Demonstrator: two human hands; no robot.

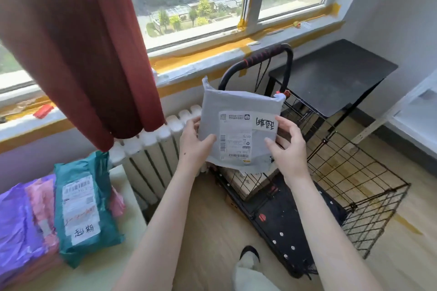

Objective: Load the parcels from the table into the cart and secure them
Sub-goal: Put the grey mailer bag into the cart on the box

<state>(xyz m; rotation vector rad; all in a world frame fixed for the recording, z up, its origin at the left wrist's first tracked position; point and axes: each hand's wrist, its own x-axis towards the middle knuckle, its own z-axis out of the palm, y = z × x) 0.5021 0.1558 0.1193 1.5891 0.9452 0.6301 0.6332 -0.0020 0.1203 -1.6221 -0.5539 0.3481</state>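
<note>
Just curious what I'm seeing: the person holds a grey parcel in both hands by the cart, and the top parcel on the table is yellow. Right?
Not quite: the head view shows the top parcel on the table is teal, not yellow. The left hand and right hand do hold the grey parcel by the cart.

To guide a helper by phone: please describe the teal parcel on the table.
Look under the dark red curtain, at the pale table on the left. The teal plastic parcel lies on top, among a pink plastic parcel and a purple one; it alone bears black handwriting.
</note>
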